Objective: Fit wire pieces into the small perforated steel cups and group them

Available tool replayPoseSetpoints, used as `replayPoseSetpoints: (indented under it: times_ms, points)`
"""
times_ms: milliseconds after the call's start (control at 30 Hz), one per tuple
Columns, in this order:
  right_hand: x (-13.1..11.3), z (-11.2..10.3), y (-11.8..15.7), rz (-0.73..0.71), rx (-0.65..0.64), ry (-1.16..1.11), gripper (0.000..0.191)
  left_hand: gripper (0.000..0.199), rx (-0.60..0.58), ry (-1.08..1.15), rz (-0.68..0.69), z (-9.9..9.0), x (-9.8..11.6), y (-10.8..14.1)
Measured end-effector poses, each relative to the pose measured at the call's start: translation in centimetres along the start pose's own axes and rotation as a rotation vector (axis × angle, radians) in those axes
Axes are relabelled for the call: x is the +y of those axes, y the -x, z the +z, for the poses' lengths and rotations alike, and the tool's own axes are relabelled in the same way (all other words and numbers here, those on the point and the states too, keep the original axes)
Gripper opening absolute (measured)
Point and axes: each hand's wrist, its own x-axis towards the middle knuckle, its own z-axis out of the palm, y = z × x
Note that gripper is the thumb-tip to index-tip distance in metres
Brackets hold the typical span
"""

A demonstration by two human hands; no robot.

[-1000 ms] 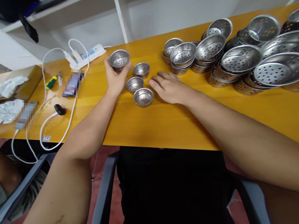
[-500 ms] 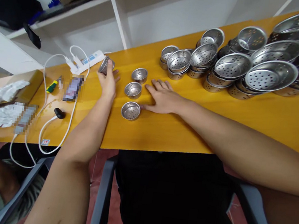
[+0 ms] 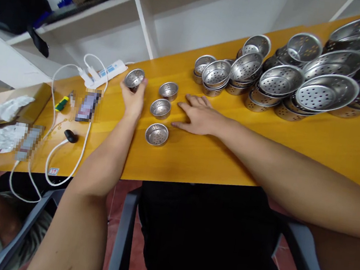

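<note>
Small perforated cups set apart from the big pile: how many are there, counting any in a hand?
4. One is held in the left hand at; three sit in a row on the table. None look hidden.

power strip [image 3: 109, 70], screwdriver [image 3: 61, 103], white cables [image 3: 64, 155]

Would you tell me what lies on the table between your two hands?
In the head view, three small perforated steel cups stand in a row between the left hand, which holds a fourth cup, and the right hand.
</note>
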Motion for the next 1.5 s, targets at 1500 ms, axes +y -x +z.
replayPoseSetpoints:
  times_ms: [1500]
  points:
    - [-2.9,-3.1,0.9,0.075,0.320,-0.129,0.072,0.059,0.008,-0.090,0.038,0.6,1.3,1.0]
